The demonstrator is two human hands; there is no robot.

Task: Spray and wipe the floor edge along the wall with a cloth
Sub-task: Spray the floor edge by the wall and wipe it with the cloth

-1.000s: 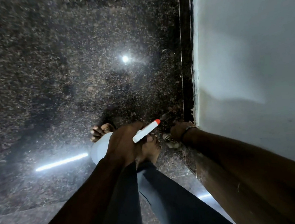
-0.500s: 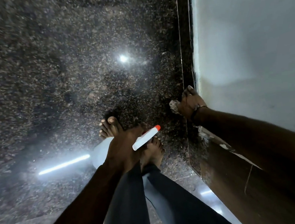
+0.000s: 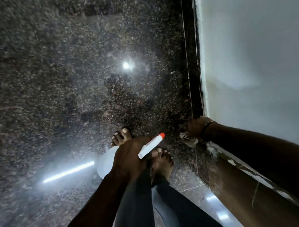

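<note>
My left hand grips a white spray bottle whose white nozzle with an orange tip points toward the wall. My right hand is closed on a pale crumpled cloth and presses it against the dark skirting where the speckled granite floor meets the white wall. A dark band circles my right wrist. Most of the cloth is hidden under the hand.
My bare feet and dark trousers stand just left of the skirting. Ceiling lights reflect on the glossy floor. Nearer me the skirting is brown with chipped paint. Open floor spreads left and ahead.
My right hand slid with the cloth along the skirting, forward away from me and then back toward me. The left hand kept the bottle about where it was.
</note>
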